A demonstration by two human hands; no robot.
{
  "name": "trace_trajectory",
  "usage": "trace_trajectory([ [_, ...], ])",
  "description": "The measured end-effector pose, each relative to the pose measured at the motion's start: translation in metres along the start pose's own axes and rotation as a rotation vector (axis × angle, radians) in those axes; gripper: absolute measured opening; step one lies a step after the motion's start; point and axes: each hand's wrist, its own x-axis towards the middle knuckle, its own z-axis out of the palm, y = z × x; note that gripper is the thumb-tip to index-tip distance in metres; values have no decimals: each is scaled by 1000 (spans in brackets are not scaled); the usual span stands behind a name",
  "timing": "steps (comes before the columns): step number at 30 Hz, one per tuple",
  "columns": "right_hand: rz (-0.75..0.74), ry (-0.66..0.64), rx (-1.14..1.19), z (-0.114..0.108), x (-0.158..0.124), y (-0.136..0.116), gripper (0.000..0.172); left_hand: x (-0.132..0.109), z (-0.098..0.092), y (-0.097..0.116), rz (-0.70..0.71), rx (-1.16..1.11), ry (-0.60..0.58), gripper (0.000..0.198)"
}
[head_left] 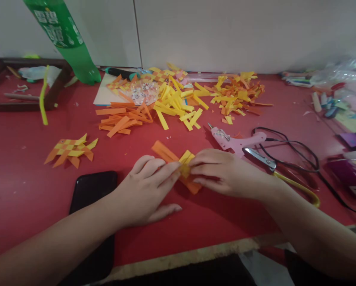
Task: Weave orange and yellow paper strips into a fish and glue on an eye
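Note:
My left hand (pixel 148 190) lies on the red table (pixel 31 186), its fingers stretched out and pressing on folded orange and yellow paper strips (pixel 178 165). My right hand (pixel 222 174) meets it from the right, fingers close together and pinching the yellow strip where it crosses the orange one. Part of the strips is hidden under both hands. Farther back lie loose orange strips (pixel 121 117) and yellow strips (pixel 178 105). A finished woven orange-and-yellow piece (pixel 72 150) rests at the left.
A black phone (pixel 94 190) lies under my left forearm. A pink glue gun (pixel 237 141) with black cord and scissors (pixel 279 169) lie to the right. A green bottle (pixel 67 39), a dark wooden frame (pixel 25 83) and a scrap pile (pixel 237 95) stand behind.

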Motion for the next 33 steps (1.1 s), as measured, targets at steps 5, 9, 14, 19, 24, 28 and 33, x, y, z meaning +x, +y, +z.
trace_trajectory([
  [5, -97, 23, -97, 3, 1, -4, 20, 0, -2, 0, -43, 12, 32, 68],
  [9, -80, 14, -104, 8, 3, -10, 22, 0, -4, 1, 21, -35, 55, 56],
  [14, -28, 139, -29, 13, 5, -11, 21, -2, -4, 1, 22, -75, 68, 53],
  [19, 109, 187, -84, 10, 4, -1, 31, -1, -3, -2, 83, -236, 51, 46],
  [24, 53, -16, -51, 9, 6, -1, 42, 2, -2, -5, 114, -281, 86, 32],
  [28, 155, -72, -23, 9, 7, -9, 33, 3, -4, -7, 86, -316, 96, 35],
  [33, 213, -107, 82, 9, 8, -17, 32, 3, -3, -7, 6, -347, 49, 31],
])
